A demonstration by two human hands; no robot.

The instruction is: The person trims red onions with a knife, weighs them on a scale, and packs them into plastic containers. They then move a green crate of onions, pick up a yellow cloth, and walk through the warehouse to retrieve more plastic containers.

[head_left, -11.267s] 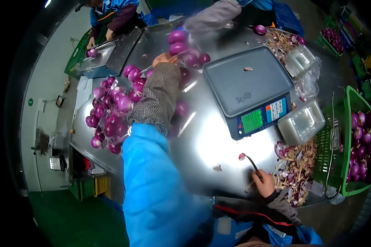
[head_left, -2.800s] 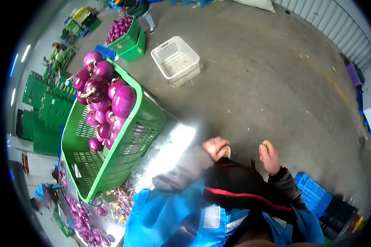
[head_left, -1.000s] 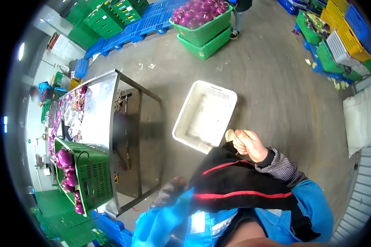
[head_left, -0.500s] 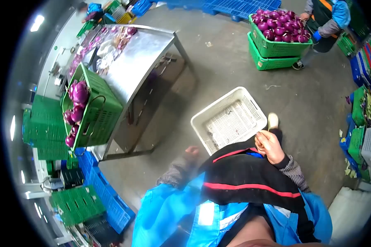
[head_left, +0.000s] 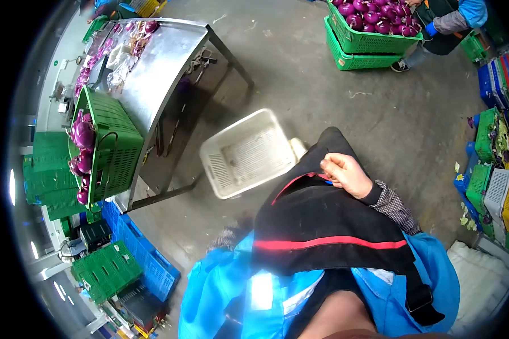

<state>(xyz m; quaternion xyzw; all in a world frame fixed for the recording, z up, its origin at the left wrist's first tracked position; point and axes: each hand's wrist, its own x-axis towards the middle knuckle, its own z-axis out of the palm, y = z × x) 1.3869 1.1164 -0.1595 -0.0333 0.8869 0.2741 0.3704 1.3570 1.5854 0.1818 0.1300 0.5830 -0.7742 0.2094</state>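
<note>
White basket on the floor beside my shoe

It sat farther left in my view than before, open side up, long axis running lower left to upper right. My right hand was curled closed above the apron; my left hand was too blurred to tell. The bench stood left, the apron crowding the basket's near side.

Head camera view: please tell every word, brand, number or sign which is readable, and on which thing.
No text is readable.
Round green mark on the wall: too small.
White patch on the blue garment: too bright, no letters visible.
</note>
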